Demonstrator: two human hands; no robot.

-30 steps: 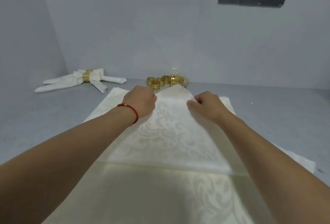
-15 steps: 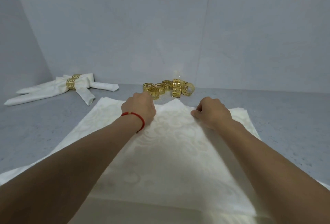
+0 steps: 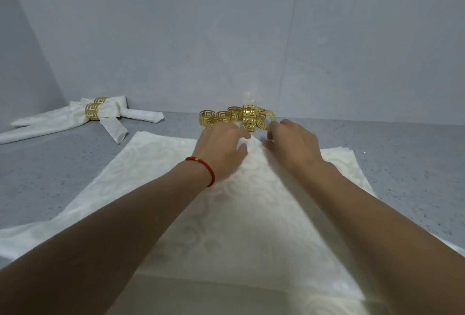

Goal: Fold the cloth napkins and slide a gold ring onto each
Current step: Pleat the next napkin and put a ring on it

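Head view looks down on your grey speckled countertop (image 3: pixel 50 179), which runs back to a pale wall (image 3: pixel 226 38). Spread over its middle is the cream damask napkin (image 3: pixel 156 164) you are folding, its near corner brought up so the folded point lies at the far edge, just short of the rings. Both your forearms reach across it. Your left hand (image 3: pixel 221 148), with a red cord bracelet (image 3: pixel 203 167) at the wrist, rests on the cloth beside that point with fingers relaxed, grasping nothing. Your right hand (image 3: pixel 292 143) lies on the other side of the point, fingers loosely bent over the fabric; you hold nothing that I can see there either. Far left on the counter sit two finished napkins (image 3: pixel 63 120), rolled, crossing each other, each wearing a gold ring. Behind your fingertips, a cluster of loose gold napkin rings (image 3: pixel 241 116) stands close together.
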